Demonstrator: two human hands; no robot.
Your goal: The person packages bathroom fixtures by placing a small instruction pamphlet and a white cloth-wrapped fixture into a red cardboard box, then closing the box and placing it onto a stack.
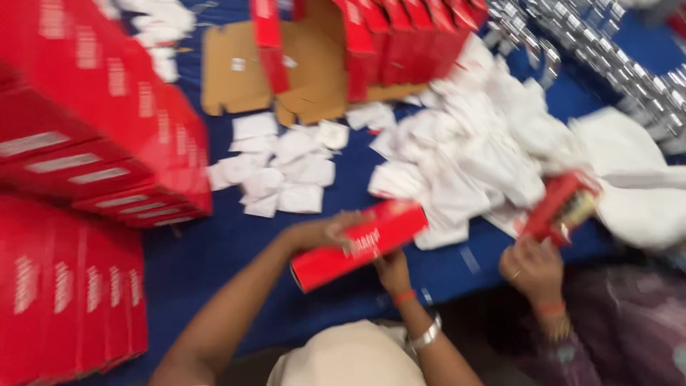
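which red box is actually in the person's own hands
The long red box at centre, gripped by both hands; the other boxes sit stacked, or in a co-worker's hand.

Blue table (236, 239) w/ red box stacks (107, 143), white pouches (471, 150), flat cardboard (314, 71).

Single head view, steeply down, close over blue table (236, 243)

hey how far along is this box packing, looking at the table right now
Done, it seems: red boxes stacked at the left and more standing at the back. In hand: the left hand and right hand hold one long red box; a co-worker's hand holds another. Left: a big heap of white pouches and rows of shiny metal items lie loose on the blue table.
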